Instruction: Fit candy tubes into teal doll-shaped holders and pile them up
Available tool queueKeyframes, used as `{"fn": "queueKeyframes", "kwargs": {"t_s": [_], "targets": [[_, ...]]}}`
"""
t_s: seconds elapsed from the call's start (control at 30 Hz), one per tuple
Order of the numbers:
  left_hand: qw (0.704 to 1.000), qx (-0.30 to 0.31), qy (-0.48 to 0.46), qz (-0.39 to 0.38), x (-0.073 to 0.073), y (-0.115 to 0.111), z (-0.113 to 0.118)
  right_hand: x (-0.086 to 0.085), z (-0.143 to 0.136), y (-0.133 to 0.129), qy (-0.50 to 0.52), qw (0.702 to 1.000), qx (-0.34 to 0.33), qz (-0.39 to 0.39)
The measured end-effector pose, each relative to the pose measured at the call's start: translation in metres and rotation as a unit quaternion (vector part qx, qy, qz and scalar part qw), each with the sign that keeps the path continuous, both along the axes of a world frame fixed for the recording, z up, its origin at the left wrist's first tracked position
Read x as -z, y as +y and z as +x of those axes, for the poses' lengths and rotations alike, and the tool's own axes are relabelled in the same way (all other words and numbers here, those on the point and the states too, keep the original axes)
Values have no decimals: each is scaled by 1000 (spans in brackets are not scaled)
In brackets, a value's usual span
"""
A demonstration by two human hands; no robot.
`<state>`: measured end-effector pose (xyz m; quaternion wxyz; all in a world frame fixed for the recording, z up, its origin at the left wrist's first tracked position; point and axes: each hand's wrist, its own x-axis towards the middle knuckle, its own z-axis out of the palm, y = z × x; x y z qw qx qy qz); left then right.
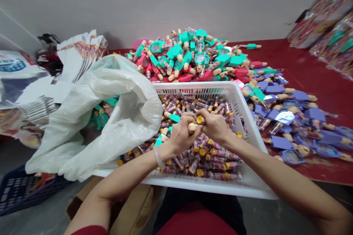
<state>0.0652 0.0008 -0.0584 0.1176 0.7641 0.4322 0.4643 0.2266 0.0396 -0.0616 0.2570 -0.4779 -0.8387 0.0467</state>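
Above a white plastic basket (193, 188), my two hands meet close together. My left hand (182, 132), with a pale bangle at the wrist, is closed around a toy with a beige doll-like head (192, 128); most of that toy is hidden by the fingers. Pinched in my right hand (213, 126) is a small clear tube with a yellow cap (201, 120), right beside the toy. Many similar tubes (220, 165) fill the basket beneath. A few green toys (160, 140) lie among them near my left wrist.
A whitish plastic bag (132, 117) with green toys inside overlaps the basket's left side. Behind it rises a heap of green and red toys (176, 53); purple toys (303, 136) spread over the red table (281, 53) at right. Printed cards (79, 55) and a blue basket (24, 191) are at left.
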Motion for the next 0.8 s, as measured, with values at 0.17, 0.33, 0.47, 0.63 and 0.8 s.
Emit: {"fn": "queueKeyframes", "kwargs": {"t_s": [0.17, 0.33, 0.47, 0.63, 0.8], "targets": [[999, -8, -15, -37, 1, -4, 2, -3, -3, -2, -31, 999, 7, 44], [995, -18, -29, -91, 2, -6, 2, -7, -4, -5, -73, 995, 10, 69], [989, -11, -65, -136, 2, -7, 4, -4, -3, -6, -85, 995, 6, 58], [977, 38, -120, -173, 2, -3, 2, -4, -2, -3, -31, 999, -13, -27], [973, 70, -173, -139, -11, 6, -7, -11, 2, 1, 86, 986, -90, -109]]}}
